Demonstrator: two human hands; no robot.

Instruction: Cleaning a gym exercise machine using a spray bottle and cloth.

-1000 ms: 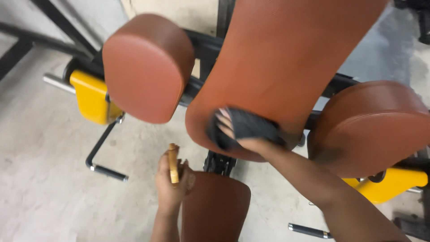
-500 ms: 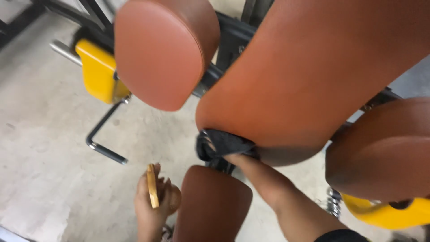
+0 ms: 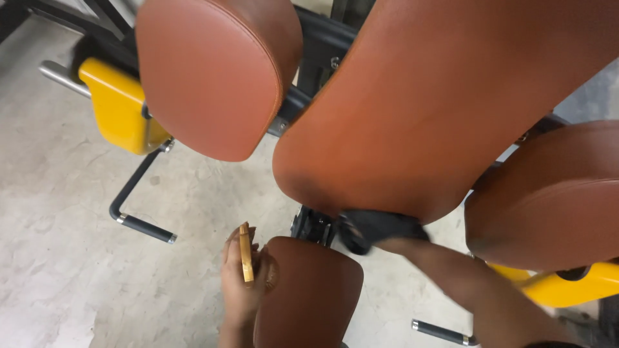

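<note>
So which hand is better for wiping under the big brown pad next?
Probably the right hand: it holds the black cloth against the big brown pad's lower edge. The left hand holds a yellow stick lower down.

Left hand [image 3: 242, 287]: bare, with no glove, ring or watch showing.
Right hand [image 3: 380, 233]: mostly hidden under black fabric.
Forearms: both bare, no sleeves reaching the wrists.
</note>
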